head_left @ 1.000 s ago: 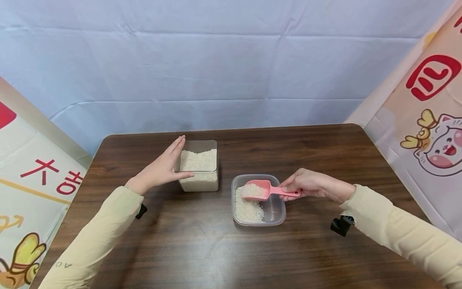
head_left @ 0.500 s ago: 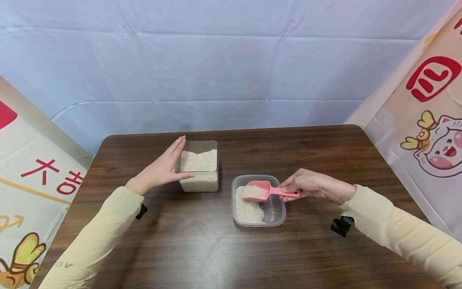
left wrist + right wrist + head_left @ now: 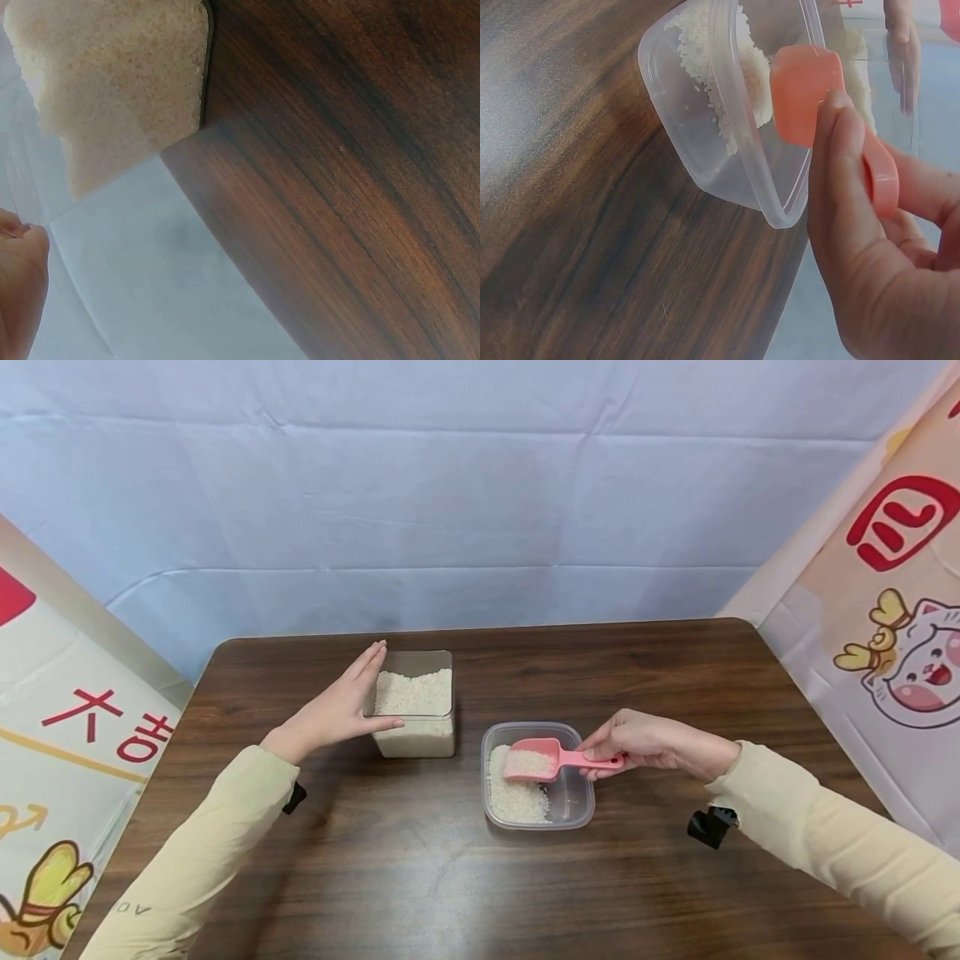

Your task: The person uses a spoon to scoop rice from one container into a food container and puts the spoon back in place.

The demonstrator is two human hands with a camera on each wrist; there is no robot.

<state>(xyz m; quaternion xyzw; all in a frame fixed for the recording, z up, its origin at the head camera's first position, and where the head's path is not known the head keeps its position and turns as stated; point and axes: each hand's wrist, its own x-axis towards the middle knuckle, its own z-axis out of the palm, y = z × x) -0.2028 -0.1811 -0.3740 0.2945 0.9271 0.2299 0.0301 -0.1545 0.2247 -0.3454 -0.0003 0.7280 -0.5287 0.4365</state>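
My right hand pinches the handle of a pink scoop. The scoop carries white rice and is held over a clear plastic tub. More rice lies in the tub, mostly toward its left side. In the right wrist view, the outside of the scoop's bowl overlaps the tub's rim. With straight fingers, my left hand rests at the left side of a square clear container holding a deeper load of rice; its thumb lies along the front rim. The left wrist view shows rice through this container's wall.
Both containers stand on a dark wood-grain table, the square one farther back and to the left. A pale blue cloth hangs behind the table's far edge. Printed sheets flank both sides.
The scoop has tilted slightly over the tub, and the rice in it now sits flatter. My left hand and both containers have kept their places.
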